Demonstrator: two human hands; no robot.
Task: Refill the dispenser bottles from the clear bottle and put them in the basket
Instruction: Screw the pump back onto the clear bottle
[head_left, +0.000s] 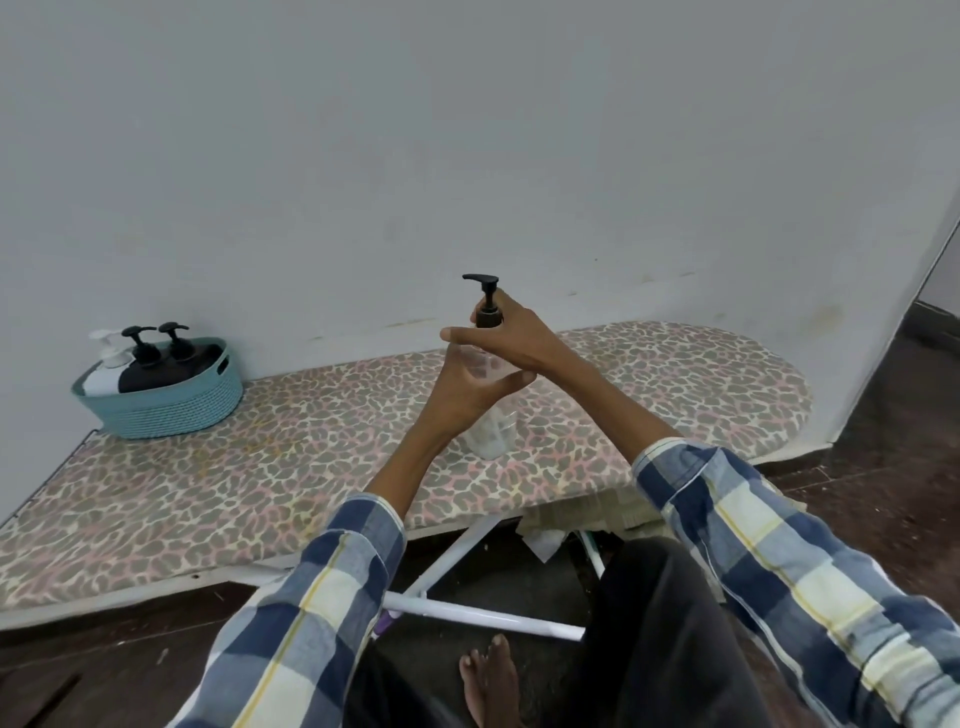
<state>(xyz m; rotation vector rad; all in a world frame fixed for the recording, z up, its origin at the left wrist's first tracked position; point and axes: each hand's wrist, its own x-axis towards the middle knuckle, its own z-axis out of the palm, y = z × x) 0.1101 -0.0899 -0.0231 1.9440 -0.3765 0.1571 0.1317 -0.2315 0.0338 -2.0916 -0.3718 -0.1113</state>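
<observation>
A clear bottle with a black pump head stands upright on the leopard-print ironing board, near its middle. My left hand wraps round the bottle's body from the left. My right hand reaches across from the right and grips the black pump collar at the neck. A teal woven basket sits at the board's far left against the wall. It holds a white dispenser bottle and two black dispenser bottles, all upright.
A grey wall runs right behind the board. The board's white metal legs lie folded on the dark floor below its front edge, next to my bare foot. The board's rounded end is at the right.
</observation>
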